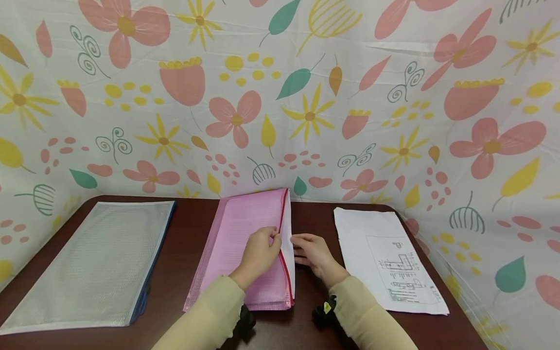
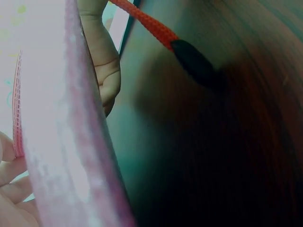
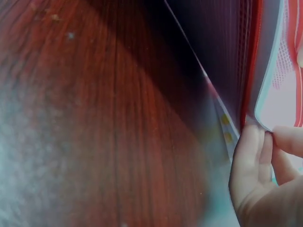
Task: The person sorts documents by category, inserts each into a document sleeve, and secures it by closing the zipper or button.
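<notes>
A pink mesh zipper pouch (image 1: 245, 243) lies in the middle of the table, its red zipper edge (image 1: 287, 272) parted along the right side. White paper (image 1: 286, 228) shows inside that opening and protrudes slightly. My left hand (image 1: 261, 250) pinches the upper flap at the red edge, lifting it a little. On the other side, my right hand (image 1: 316, 255) holds the paper's edge between thumb and fingers. In the right wrist view the thumb and fingers (image 3: 279, 146) meet at a rounded corner of the white sheets. A red zipper cord (image 2: 151, 26) with a black tip hangs near the pouch in the left wrist view.
To the left lies a clear mesh pouch (image 1: 96, 257) with a blue edge. A white sheet with a printed drawing (image 1: 389, 262) lies on the right. Behind the dark wooden table (image 1: 188, 228) hangs a flowered cloth (image 1: 280, 97).
</notes>
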Motion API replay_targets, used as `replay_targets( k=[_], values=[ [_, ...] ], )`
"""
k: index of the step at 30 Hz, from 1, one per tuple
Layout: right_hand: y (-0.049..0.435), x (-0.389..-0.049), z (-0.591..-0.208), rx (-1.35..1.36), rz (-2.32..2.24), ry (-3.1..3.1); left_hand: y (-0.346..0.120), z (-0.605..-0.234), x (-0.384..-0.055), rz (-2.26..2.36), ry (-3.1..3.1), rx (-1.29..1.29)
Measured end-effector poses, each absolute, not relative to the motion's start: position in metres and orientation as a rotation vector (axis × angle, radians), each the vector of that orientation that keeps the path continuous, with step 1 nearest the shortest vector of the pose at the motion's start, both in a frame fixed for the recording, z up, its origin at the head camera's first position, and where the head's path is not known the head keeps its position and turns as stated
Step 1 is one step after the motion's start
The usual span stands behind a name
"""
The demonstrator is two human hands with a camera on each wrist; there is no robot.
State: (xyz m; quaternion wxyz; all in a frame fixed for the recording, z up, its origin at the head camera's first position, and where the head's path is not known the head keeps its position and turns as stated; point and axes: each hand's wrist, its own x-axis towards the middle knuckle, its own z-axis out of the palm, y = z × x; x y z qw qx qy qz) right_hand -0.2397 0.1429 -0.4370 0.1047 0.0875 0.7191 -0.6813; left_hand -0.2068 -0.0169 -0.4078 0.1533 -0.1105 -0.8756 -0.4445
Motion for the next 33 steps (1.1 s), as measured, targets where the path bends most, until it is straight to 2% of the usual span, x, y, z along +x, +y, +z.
replay_targets(
  k=[33],
  values=[
    [0.1329,-0.2486,-0.4404,0.183,-1.852,2.305,-0.0164,-0.4082,-0.2101,-1.432,-2.465,-0.334]
  ],
)
